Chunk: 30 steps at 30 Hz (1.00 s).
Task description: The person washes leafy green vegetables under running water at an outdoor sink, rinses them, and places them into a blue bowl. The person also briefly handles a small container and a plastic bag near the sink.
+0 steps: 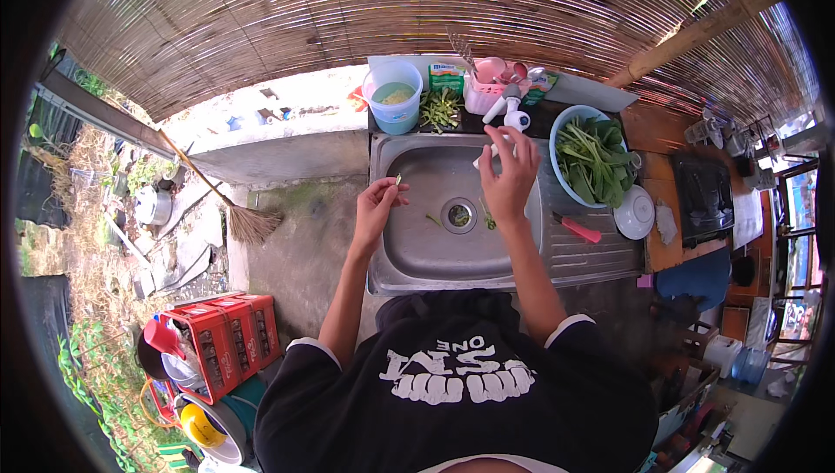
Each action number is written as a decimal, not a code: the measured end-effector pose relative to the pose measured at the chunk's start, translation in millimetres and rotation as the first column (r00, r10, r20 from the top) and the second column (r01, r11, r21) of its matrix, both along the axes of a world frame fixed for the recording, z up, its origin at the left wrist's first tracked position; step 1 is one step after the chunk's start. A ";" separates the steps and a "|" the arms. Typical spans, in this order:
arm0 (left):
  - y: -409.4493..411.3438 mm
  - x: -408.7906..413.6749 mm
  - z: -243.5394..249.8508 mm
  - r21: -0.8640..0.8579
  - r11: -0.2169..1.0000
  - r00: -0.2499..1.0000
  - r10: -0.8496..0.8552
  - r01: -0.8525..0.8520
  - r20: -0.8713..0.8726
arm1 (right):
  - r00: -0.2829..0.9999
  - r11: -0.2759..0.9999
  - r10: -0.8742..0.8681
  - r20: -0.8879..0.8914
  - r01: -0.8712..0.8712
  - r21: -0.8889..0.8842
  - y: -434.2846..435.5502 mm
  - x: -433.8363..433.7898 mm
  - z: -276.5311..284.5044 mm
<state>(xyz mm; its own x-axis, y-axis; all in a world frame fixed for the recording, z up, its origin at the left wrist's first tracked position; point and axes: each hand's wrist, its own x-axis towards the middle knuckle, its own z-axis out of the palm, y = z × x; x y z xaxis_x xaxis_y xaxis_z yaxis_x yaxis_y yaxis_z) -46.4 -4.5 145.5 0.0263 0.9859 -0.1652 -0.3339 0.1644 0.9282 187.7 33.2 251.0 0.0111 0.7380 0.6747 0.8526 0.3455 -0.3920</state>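
My left hand is over the left rim of the stainless steel sink, pinching a small piece of green stem between thumb and fingertips. Over the sink's right side, my right hand has its fingers apart and curved, and I see nothing held in it. Behind that hand is a white faucet, partly covered by the fingers. Green scraps lie in and around the drain. A knife with a pink handle rests on the ribbed drainboard. Beside it, a light blue basin holds leafy greens.
Behind the sink stand a plastic bucket with liquid, a pile of cut stems and a pink utensil basket. A white lid or dish and a black stove are to the right. Red crates stand lower left.
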 end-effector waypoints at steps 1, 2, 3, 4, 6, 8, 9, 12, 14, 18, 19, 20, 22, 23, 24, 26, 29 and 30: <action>5.6 4.9 -8.5 -0.022 1.000 1.000 -0.015 0.015 -0.011 | 0.994 0.995 -0.091 0.061 0.088 0.056 3.2 7.8 6.9; 12.5 11.2 -18.5 -0.044 0.999 0.999 -0.030 0.029 -0.023 | 0.991 0.991 -0.128 0.050 0.126 0.043 7.7 15.4 7.0; 20.3 18.9 -26.7 -0.066 0.997 0.998 -0.048 0.046 -0.034 | 0.985 0.985 -0.168 0.039 0.167 0.030 12.9 23.9 4.1; 27.4 28.1 -28.8 -0.078 0.993 0.996 -0.087 0.084 -0.038 | 0.978 0.978 -0.207 0.030 0.206 0.018 17.4 32.6 0.4; 41.2 51.2 -32.8 -0.102 0.982 0.985 -0.165 0.160 -0.044 | 0.993 0.988 -0.069 -0.097 0.054 -0.143 26.4 57.7 -27.0; 53.5 72.6 -34.7 -0.141 0.963 0.969 -0.240 0.229 -0.065 | 0.979 0.978 0.020 -0.204 -0.062 -0.198 31.9 69.4 -42.7; 58.5 80.5 -39.7 -0.166 0.952 0.960 -0.271 0.257 -0.073 | 0.967 0.962 0.051 -0.250 -0.115 -0.247 32.5 73.3 -38.9; 72.8 108.1 -62.2 -0.183 0.934 0.950 -0.313 0.307 -0.009 | 0.923 0.924 0.105 -0.370 -0.228 -0.307 31.6 84.7 -26.9; 82.3 118.8 -75.0 -0.208 0.926 0.948 -0.317 0.314 0.018 | 0.898 0.935 0.125 -0.423 -0.249 -0.254 33.5 81.9 -36.8; 89.2 132.5 -91.3 -0.203 0.916 0.938 -0.338 0.346 0.074 | 0.572 0.923 -0.090 -0.815 -0.260 -0.284 17.6 54.0 -101.3; 90.0 136.1 -87.7 -0.194 0.919 0.939 -0.334 0.343 0.076 | 0.529 0.867 -0.242 -0.813 -0.259 -0.426 12.9 51.3 -131.4; 91.9 137.0 -88.7 -0.177 0.913 0.930 -0.365 0.368 0.047 | 0.483 0.784 -0.390 -0.784 -0.273 -0.558 9.4 48.3 -154.8; 91.3 134.7 -92.8 -0.156 0.899 0.910 -0.415 0.408 -0.013 | 0.407 0.613 -0.433 -0.804 -0.521 -0.594 2.1 41.5 -165.4; 87.5 135.3 -95.4 -0.181 0.909 0.927 -0.370 0.375 0.061 | 0.373 0.509 -0.460 -0.806 -0.633 -0.584 1.1 38.3 -170.3; 82.2 138.2 -95.8 -0.205 0.916 0.937 -0.323 0.345 0.134 | 0.354 0.516 -0.450 -0.820 -0.647 -0.562 2.8 35.3 -174.7; 75.0 133.6 -96.1 -0.187 0.933 0.948 -0.280 0.306 0.153 | 0.315 0.526 -0.429 -0.847 -0.674 -0.518 7.5 28.4 -183.3; 68.5 118.5 -100.2 -0.090 0.941 0.945 -0.327 0.326 -0.003 | 0.335 0.552 -0.278 -0.900 -0.711 -0.435 20.3 26.8 -210.1; 65.7 112.8 -97.1 -0.083 0.934 0.934 -0.353 0.348 -0.057 | 0.311 0.575 -0.314 -0.897 -0.690 -0.440 22.2 23.9 -207.9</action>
